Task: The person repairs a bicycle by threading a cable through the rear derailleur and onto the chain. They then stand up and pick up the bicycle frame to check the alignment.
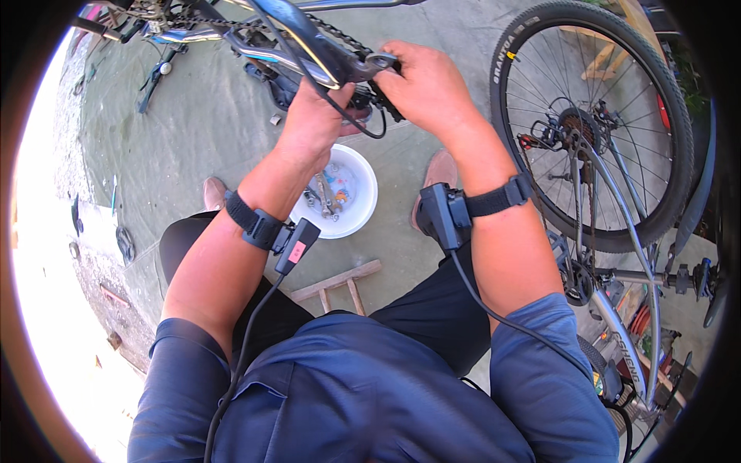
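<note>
A bicycle frame (309,46) with its chain reaches in from the top, its rear end pointing toward me. At the frame's rear dropout (380,62) hangs a black rear derailleur (382,100), with a black cable looping below it. My right hand (432,89) is closed at the dropout, thumb and curled fingers gripping the derailleur's upper part. My left hand (312,119) is closed round the derailleur from the left and below; its fingertips are partly hidden behind the frame and cable.
Below my hands a white bucket (370,189) holds wrenches and small parts. At right stands another bicycle with a large wheel (502,85) and silver frame (617,339). A wooden stool (340,279) is between my legs. Loose parts and tools lie on the green ground sheet (193,123).
</note>
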Tool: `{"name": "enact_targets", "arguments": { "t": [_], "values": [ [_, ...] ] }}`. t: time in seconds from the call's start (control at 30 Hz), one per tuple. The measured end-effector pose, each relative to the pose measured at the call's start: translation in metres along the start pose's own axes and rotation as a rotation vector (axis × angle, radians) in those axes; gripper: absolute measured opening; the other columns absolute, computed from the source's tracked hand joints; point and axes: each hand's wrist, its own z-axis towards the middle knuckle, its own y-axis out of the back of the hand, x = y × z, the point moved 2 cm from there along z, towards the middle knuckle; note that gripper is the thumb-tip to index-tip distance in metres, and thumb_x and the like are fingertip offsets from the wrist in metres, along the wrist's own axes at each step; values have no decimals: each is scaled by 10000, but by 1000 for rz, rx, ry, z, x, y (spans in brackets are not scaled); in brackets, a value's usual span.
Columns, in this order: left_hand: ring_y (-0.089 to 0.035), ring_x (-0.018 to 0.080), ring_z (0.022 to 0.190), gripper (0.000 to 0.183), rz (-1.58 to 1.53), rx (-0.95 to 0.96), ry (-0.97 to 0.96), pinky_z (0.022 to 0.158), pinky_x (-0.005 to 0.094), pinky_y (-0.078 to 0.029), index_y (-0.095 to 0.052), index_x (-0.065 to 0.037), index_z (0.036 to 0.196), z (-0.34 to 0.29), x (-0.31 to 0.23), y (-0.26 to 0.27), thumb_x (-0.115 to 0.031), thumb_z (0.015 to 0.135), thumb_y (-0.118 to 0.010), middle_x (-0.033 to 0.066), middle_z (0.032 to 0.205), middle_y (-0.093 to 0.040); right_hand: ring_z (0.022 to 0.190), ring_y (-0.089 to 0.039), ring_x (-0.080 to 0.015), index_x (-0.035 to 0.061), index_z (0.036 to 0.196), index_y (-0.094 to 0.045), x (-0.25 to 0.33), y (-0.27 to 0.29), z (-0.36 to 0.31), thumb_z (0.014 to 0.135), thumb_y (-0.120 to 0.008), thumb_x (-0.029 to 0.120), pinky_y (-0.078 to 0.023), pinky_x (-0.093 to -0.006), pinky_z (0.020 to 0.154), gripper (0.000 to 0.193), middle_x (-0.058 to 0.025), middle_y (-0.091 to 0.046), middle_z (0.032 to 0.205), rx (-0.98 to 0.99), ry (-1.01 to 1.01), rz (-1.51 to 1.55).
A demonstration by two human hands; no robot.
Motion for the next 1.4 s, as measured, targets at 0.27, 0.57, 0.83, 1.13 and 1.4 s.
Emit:
{"name": "enact_targets", "arguments": {
  "t": [0.27,0.57,0.83,1.13,1.4],
  "values": [
    [-654,173,802,365,5,-44,36,606,283,-537,-459,-70,1203,-1,-2,-1,-237,922,-622,77,1030,-613,754,-632,-374,59,937,-665,-6,-2,1,819,-615,276,-492,-425,652,252,-172,-663,798,48,-33,119],
    [-666,176,876,412,78,12,27,654,301,-563,-467,-76,1192,-6,10,-5,-42,842,-681,74,998,-632,688,-609,-374,38,908,-652,-17,4,8,849,-599,296,-475,-416,621,270,-182,-636,743,-22,51,132],
    [-637,158,837,619,55,23,6,664,299,-561,-331,7,1276,-5,15,0,-29,783,-705,85,953,-614,696,-644,-322,21,968,-668,-8,11,5,848,-604,311,-488,-398,634,320,-164,-666,757,61,9,117],
    [-631,160,856,639,82,14,15,699,331,-560,-331,-18,1290,-7,13,1,-44,780,-715,79,964,-616,692,-646,-321,10,964,-671,-9,10,5,843,-602,323,-488,-400,637,343,-174,-665,753,78,22,114],
    [-606,152,863,642,138,-14,17,680,332,-540,-342,-33,1290,-8,10,1,-55,775,-724,62,971,-608,690,-648,-317,5,955,-672,-12,9,6,842,-605,326,-490,-401,638,347,-175,-663,745,77,19,142]
  ]
}}
